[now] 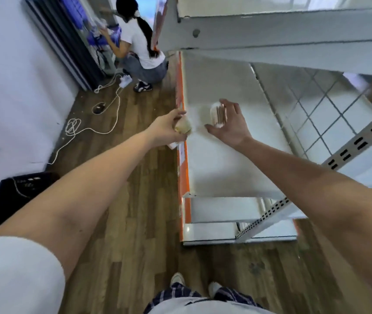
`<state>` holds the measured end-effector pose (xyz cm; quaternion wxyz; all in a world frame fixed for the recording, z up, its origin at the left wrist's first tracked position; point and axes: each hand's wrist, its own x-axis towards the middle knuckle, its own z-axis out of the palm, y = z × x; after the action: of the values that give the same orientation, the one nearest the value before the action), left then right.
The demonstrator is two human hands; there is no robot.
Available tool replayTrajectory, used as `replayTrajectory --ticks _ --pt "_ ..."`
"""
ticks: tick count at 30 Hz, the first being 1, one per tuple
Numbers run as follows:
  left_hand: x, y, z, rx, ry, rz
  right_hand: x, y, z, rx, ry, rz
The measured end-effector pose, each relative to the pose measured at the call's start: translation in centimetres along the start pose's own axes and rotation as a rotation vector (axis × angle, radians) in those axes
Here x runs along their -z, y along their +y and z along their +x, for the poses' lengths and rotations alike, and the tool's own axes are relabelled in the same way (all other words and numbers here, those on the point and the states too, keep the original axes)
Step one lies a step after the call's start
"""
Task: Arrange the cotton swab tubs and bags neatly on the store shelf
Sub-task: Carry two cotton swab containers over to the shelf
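We reach both arms out to a white shelf (225, 159) with an orange strip (181, 168) along its front edge. Our right hand (230, 123) is over the shelf board, its fingers and thumb curled round a small clear tub (218, 115). The tub lies on its side in the grasp, with brown sticks showing through its wall. It is above the shelf, and we cannot tell whether it touches the board.

Our left hand (169, 130) is at the front edge of the same shelf, just beside the orange strip. Its fingers grip a pale, rounded pack (183, 127). The pack is too blurred for us to say whether it is a tub or a bag. The two hands are near each other but apart.

Behind the shelf stands a white grid panel (320, 118), and an upper shelf (271, 30) juts out above. To our left, a white cable (103, 130) loops across the wooden floor (135, 211), and a black crate (15, 196) sits by the wall. Further along the aisle, another person (139, 48) in a white top crouches, facing away from us.
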<state>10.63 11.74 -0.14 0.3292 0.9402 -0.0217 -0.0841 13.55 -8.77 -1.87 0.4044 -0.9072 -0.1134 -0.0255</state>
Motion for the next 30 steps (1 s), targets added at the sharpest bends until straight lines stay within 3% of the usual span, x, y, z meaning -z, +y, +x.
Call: replayTrajectory --ticks 6,16,26,30 --pt "0.9 -4.0 -8.2 0.281 0.202 -0.080 -3.4 -3.9 -1.1 0.189 -0.149 0.035" --pt "-3.2 -7.3 -26.9 0.702 0.471 -0.219 -13.9 -11.0 -10.7 0.515 -0.585 0.077" --pt "-6.1 -8.1 -51.2 1.055 0.915 -0.362 -21.1 -22.4 -28.3 0.897 -0.944 0.129" --pt "-10.2 -6.0 -62.6 1.189 1.101 -0.421 -22.8 -26.5 -39.3 1.015 -1.110 0.140"
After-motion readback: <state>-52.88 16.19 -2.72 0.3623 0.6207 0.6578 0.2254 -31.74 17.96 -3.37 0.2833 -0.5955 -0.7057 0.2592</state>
